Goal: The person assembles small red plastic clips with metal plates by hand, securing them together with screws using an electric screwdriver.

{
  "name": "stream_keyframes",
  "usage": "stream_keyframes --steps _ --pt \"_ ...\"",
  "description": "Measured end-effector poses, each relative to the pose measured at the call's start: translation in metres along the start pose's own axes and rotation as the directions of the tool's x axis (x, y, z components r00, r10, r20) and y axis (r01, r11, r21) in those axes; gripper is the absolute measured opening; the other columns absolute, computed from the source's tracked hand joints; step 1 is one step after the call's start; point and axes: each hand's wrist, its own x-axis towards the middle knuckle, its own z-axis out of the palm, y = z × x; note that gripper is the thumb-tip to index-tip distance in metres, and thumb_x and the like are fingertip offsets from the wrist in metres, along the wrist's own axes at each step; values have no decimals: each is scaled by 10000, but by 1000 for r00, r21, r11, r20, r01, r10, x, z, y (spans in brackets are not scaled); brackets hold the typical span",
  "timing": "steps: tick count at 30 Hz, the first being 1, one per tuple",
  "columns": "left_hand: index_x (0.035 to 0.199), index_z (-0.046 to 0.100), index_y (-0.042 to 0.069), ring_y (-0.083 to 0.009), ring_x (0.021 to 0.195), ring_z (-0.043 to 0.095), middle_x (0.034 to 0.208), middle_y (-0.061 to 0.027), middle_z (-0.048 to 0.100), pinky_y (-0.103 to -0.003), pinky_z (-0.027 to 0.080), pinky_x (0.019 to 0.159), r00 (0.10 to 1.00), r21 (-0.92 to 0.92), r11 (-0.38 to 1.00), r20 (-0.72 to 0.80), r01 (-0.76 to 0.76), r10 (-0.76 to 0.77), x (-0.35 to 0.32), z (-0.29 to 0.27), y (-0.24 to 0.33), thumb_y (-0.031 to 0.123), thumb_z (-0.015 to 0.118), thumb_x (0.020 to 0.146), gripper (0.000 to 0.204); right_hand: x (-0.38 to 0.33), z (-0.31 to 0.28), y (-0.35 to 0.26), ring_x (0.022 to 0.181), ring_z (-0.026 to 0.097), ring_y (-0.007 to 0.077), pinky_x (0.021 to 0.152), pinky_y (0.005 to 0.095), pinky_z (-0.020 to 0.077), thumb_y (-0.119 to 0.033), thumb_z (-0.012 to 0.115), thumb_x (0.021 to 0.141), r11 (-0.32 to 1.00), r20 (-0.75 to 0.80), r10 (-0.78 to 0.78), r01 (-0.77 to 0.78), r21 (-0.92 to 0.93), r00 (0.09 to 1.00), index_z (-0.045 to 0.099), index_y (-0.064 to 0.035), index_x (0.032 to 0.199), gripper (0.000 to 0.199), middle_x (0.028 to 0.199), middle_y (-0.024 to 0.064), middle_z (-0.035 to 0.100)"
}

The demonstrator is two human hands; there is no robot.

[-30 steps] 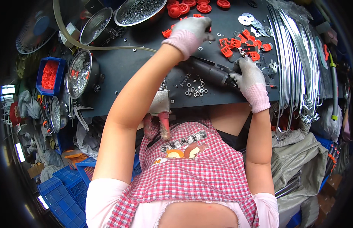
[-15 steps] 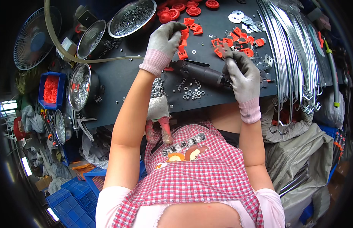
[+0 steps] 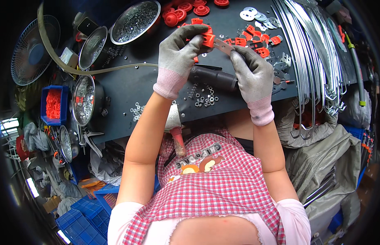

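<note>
Both my hands wear grey-coated gloves with pink cuffs. My left hand (image 3: pixel 181 51) pinches a small red plastic clip (image 3: pixel 208 38) between thumb and fingers. In my right hand (image 3: pixel 253 71) is a flat metal plate (image 3: pixel 223 46) with holes, gripped at its near end. The plate's far end meets the red clip; whether it sits inside cannot be told. Below the hands lies a black air tool (image 3: pixel 212 77) on the dark table. More red clips (image 3: pixel 261 52), some with metal parts, lie just beyond my right hand.
Nuts (image 3: pixel 206 99) lie near the table's front edge. Steel bowls of hardware (image 3: pixel 134 21) stand at the left, crossed by a hose (image 3: pixel 110 70). Long hooked metal rods (image 3: pixel 310 61) cover the right side. Red round knobs (image 3: pixel 173 18) and metal discs (image 3: pixel 249 14) lie at the back.
My right hand has moved left and up with the metal plate, bringing it against the red clip. My left hand has shifted slightly right and now shows a clip in its grip.
</note>
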Motion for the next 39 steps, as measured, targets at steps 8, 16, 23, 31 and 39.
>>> stream_keyframes --steps 8,16,23,31,39 --pt "1068 626 -47 -155 857 655 953 -102 660 -276 564 744 995 64 996 -79 -60 65 4 5 2 -17 543 896 193 3 1 0 506 491 7 441 193 381 -59 589 888 981 -205 -192 195 -7 960 673 38 932 135 583 -14 572" --pt "1071 622 -49 -161 824 666 953 -105 660 -272 567 750 994 60 995 -58 -84 87 -2 4 1 16 561 905 188 -5 4 -8 480 496 17 438 201 381 -77 601 878 999 -40 -30 31 28 999 674 41 934 150 550 4 568" --pt "1070 627 -41 -152 829 663 962 -103 661 -266 563 749 997 4 997 -20 -81 81 0 3 -6 22 561 907 187 0 0 -2 472 509 28 438 205 388 -79 601 875 997 -83 -73 73 -2 994 675 39 927 148 549 9 567" --pt "1088 597 -64 -148 877 649 991 -119 655 -292 561 799 997 26 996 10 -80 80 -1 4 -5 10 567 901 203 2 -1 6 471 508 26 442 204 390 -78 604 875 999 -99 -45 48 22 994 669 37 913 137 549 1 561" --pt "1092 615 -31 -125 865 642 970 -95 664 -251 533 774 994 208 971 11 -113 113 -8 11 -7 22 614 875 224 -1 0 6 467 551 109 468 255 422 -99 583 888 981 2 -135 134 -139 991 663 8 926 139 557 75 572"
